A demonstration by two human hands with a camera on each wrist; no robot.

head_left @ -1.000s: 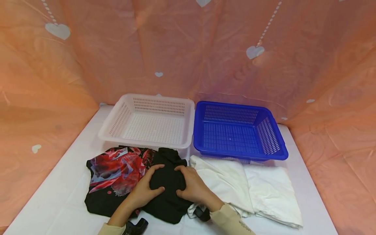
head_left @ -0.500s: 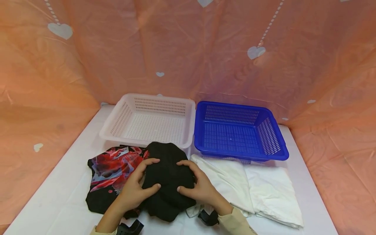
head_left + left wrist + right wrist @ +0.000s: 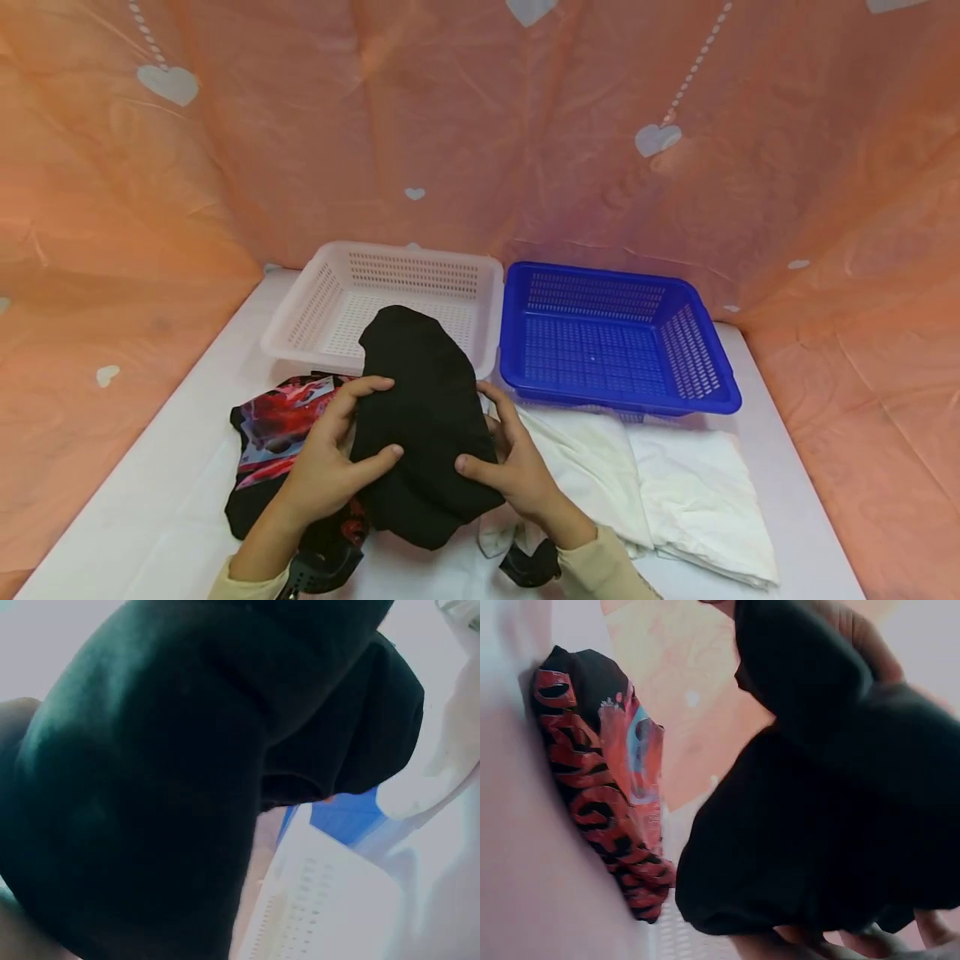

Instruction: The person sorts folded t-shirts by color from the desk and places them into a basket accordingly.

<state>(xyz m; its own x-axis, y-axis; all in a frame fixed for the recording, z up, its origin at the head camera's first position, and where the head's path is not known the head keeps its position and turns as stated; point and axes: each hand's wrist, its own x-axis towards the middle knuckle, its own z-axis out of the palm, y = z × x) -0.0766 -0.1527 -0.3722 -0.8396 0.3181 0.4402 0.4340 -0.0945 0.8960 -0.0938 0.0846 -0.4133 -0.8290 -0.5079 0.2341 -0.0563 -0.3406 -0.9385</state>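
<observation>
Head: one black cloth (image 3: 420,433), lower centre, pinched between left hand (image 3: 328,464) and right hand (image 3: 521,473); loose folds could slump open if either side slips. One white basket (image 3: 291,329), one blue basket (image 3: 622,398), seemingly two white cloths (image 3: 588,471). Left wrist: black cloth's upper-right overhang might snag. Right wrist: one printed garment (image 3: 592,780), left.

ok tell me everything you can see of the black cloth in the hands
The black cloth looks like soft, plain fabric, folded into a loose bundle with curved, uneven edges and no print showing. The left hand and right hand grip its sides, holding it tilted above the table. In the head view its far end overlaps the white basket.
</observation>
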